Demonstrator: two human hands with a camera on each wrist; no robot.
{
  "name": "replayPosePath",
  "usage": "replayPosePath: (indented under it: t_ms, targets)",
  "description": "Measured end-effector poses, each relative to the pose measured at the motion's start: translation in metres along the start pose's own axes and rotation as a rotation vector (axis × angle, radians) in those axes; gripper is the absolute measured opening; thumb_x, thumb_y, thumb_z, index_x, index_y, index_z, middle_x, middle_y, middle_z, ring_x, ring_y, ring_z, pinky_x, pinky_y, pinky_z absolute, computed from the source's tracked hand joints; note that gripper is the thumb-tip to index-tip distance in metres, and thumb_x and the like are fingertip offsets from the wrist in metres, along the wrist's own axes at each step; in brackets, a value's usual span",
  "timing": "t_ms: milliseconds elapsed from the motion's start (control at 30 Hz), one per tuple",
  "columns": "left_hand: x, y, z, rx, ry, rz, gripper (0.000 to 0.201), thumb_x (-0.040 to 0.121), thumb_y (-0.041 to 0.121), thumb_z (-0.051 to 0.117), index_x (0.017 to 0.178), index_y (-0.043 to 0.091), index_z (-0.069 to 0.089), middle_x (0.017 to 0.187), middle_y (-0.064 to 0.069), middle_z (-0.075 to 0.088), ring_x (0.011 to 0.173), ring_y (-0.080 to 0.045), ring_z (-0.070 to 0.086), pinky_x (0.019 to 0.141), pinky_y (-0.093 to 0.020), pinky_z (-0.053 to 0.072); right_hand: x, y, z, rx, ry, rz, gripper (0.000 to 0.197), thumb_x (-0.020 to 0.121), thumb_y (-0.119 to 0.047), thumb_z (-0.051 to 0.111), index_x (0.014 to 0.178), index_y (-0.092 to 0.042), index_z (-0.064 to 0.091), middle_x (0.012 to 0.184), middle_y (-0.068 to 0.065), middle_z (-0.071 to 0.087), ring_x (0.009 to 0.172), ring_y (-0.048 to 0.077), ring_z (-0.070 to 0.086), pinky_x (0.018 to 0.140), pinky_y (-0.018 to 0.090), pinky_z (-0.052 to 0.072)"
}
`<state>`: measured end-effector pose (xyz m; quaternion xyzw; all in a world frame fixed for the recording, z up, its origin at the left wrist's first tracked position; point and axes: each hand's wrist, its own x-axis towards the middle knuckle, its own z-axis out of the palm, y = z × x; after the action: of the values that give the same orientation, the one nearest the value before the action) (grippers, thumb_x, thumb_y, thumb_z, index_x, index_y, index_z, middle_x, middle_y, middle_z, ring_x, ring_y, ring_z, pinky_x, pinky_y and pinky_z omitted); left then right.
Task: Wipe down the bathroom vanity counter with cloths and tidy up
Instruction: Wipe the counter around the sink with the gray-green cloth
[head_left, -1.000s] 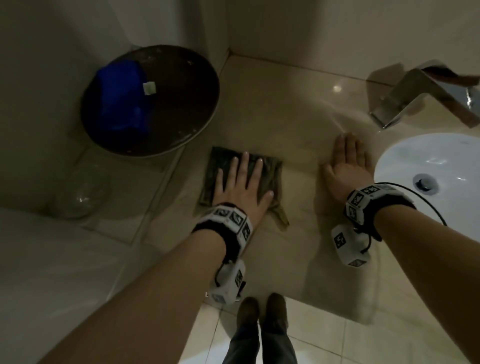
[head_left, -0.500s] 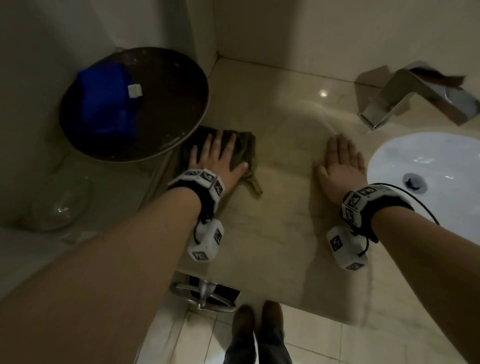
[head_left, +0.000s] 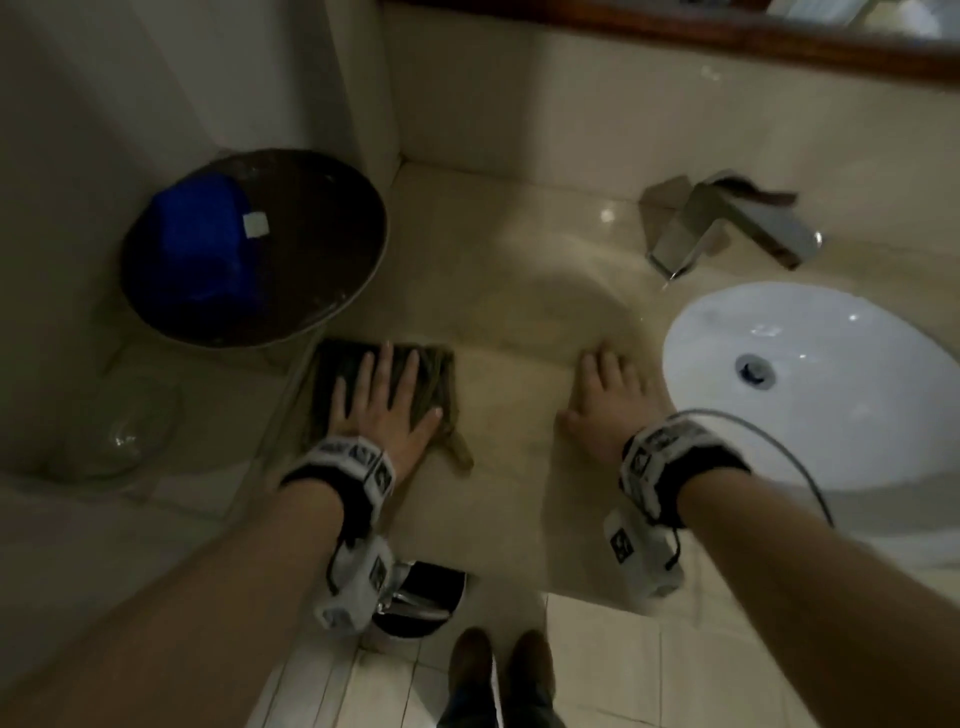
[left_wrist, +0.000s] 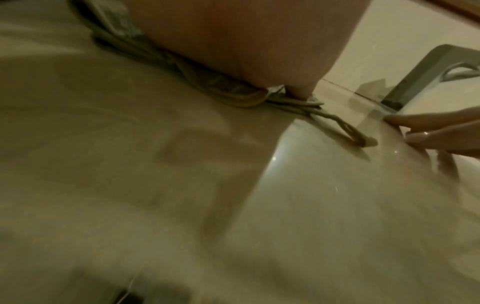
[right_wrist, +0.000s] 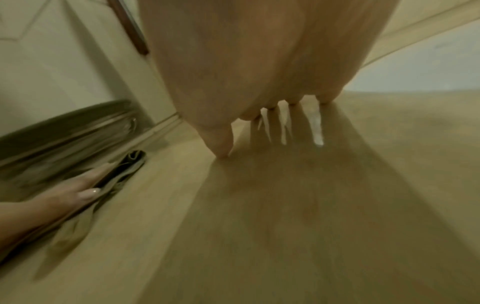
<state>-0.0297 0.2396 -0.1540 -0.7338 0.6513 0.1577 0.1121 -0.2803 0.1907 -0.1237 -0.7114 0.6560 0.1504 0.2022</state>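
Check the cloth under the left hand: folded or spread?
Folded. The cloth shows stacked layered edges under the flat left hand.

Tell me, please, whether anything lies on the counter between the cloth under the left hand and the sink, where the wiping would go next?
Only the right hand, resting flat on the counter beside the sink. The stretch between it and the cloth under the left hand looks bare. The faucet stands farther back.
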Motion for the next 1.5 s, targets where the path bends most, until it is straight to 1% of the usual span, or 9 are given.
replayPosePath:
  t_ms: [167,233,333,433,833,967,1100,1267,1500]
  targets:
    - [-0.044,-0.008,0.018,-0.022,-0.073,0.002,0.079,0.065,0.071,-0.020,0.133,0.036,-0.038,0.146,0.008,-0.042,0.145,-0.017,-0.021,0.116,-0.044,-0.008,-0.019,-0.002,0.023,0.102,-0.050,-0.030,0.084,0.094,-0.055,0.033,0.151,-0.019,-0.017,0.156,0.002,-0.029,0.144,0.029,-0.023,0.118,0.053,-0.004]
    - [-0.034,-0.017,0.015,0.007,-0.073,0.005,0.079,0.068,0.074,-0.015,0.134,0.037,-0.038,0.147,0.008,-0.042,0.145,-0.016,-0.021,0.117,-0.043,-0.006,-0.017,0.003,0.027,0.101,-0.045,-0.045,0.084,0.094,-0.055,0.031,0.150,-0.020,-0.019,0.154,0.001,-0.032,0.143,0.028,-0.025,0.117,0.053,-0.005]
    - [-0.010,-0.032,0.007,0.037,-0.078,-0.014,0.074,0.090,0.069,0.013,0.144,0.037,-0.028,0.153,0.006,-0.035,0.146,-0.018,-0.017,0.119,-0.044,0.000,-0.016,0.007,0.033,0.082,-0.024,-0.058,0.083,0.094,-0.056,0.031,0.150,-0.020,-0.019,0.155,0.002,-0.031,0.144,0.028,-0.024,0.117,0.053,-0.007]
    - [0.003,-0.036,0.002,0.011,-0.048,-0.045,0.073,0.094,0.063,0.021,0.147,0.037,-0.021,0.155,0.007,-0.031,0.147,-0.018,-0.013,0.119,-0.042,0.001,-0.015,0.005,0.038,0.085,0.013,-0.059,0.082,0.095,-0.056,0.030,0.151,-0.019,-0.017,0.156,0.003,-0.028,0.144,0.030,-0.023,0.116,0.054,-0.009]
    - [-0.052,-0.007,0.032,-0.053,0.078,-0.097,0.073,0.093,0.064,0.014,0.150,0.031,-0.015,0.159,0.001,-0.022,0.147,-0.020,-0.015,0.119,-0.046,-0.002,-0.019,0.002,0.033,0.063,0.005,-0.071,0.080,0.096,-0.055,0.029,0.151,-0.019,-0.017,0.156,0.003,-0.028,0.145,0.030,-0.021,0.116,0.056,-0.007]
    - [-0.095,0.016,0.051,-0.050,0.046,-0.066,0.080,0.080,0.069,-0.009,0.149,0.029,-0.022,0.156,-0.002,-0.029,0.146,-0.023,-0.019,0.118,-0.048,-0.006,-0.021,0.002,0.031,0.053,0.003,-0.069,0.081,0.095,-0.056,0.028,0.151,-0.019,-0.016,0.157,0.003,-0.027,0.145,0.030,-0.020,0.116,0.057,-0.006]
    - [-0.114,0.050,0.060,-0.069,0.006,-0.096,0.074,0.091,0.064,0.002,0.146,0.024,-0.028,0.152,-0.006,-0.037,0.144,-0.027,-0.025,0.117,-0.050,-0.010,-0.023,0.000,0.032,0.067,0.018,-0.059,0.080,0.096,-0.054,0.030,0.152,-0.018,-0.014,0.157,0.004,-0.025,0.145,0.030,-0.020,0.115,0.057,-0.007]
    - [-0.100,0.054,0.053,-0.054,0.007,-0.036,0.075,0.094,0.062,0.011,0.147,0.026,-0.026,0.152,-0.004,-0.036,0.143,-0.026,-0.026,0.117,-0.050,-0.011,-0.022,0.001,0.031,0.039,0.014,-0.057,0.079,0.096,-0.054,0.029,0.152,-0.018,-0.014,0.157,0.004,-0.025,0.145,0.030,-0.020,0.116,0.056,-0.006]
    - [-0.030,0.045,0.023,-0.043,-0.033,0.061,0.074,0.094,0.064,0.017,0.149,0.030,-0.022,0.155,0.001,-0.032,0.145,-0.023,-0.023,0.115,-0.048,-0.011,-0.018,0.004,0.039,0.060,0.047,-0.057,0.079,0.096,-0.054,0.028,0.152,-0.019,-0.014,0.157,0.003,-0.027,0.145,0.029,-0.021,0.116,0.055,-0.009]
